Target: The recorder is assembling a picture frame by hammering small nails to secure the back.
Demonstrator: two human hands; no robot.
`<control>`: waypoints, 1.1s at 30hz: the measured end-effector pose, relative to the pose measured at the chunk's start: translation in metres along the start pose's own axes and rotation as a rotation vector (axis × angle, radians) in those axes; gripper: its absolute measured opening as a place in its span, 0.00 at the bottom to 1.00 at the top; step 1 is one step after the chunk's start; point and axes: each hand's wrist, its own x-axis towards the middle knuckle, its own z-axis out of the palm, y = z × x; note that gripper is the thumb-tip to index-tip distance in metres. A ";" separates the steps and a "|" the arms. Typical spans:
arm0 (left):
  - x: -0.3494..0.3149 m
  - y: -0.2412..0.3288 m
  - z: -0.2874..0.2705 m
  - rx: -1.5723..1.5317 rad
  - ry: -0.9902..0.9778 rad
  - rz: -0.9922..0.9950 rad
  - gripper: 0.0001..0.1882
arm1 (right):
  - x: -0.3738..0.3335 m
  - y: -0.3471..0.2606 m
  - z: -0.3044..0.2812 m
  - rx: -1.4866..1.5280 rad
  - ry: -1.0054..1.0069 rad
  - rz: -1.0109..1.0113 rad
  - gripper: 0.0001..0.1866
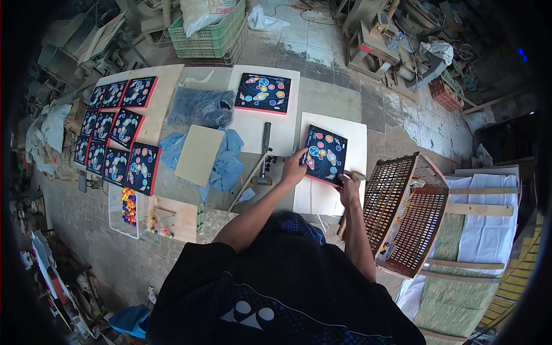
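A black planet-picture board with red edges lies slightly turned on a white panel in front of me. My left hand is at its left edge, thumb and fingers closed on the rim. By its lower right corner, my right hand is closed round a small mallet. The mallet's head sticks out beyond the fingers and its handle points down toward me. Left of my left hand lies a hammer with a black grip, beside several small black pieces and a thin wooden stick.
Another planet board lies farther back; several more cover the left panel. A tan sheet rests on blue cloth. A white basket holds coloured beads. At right, a brown plastic crate stands tilted close to my right arm.
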 end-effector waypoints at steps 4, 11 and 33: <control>0.011 0.019 -0.028 -0.055 -0.043 0.041 0.29 | -0.006 -0.027 0.026 0.081 -0.189 0.112 0.20; 0.028 0.007 -0.067 -0.330 -0.033 0.050 0.30 | -0.019 -0.032 0.059 0.270 -0.348 0.250 0.21; -0.167 -0.058 -0.222 -0.424 0.170 -0.288 0.20 | 0.154 -0.075 0.112 -0.017 -0.352 0.053 0.22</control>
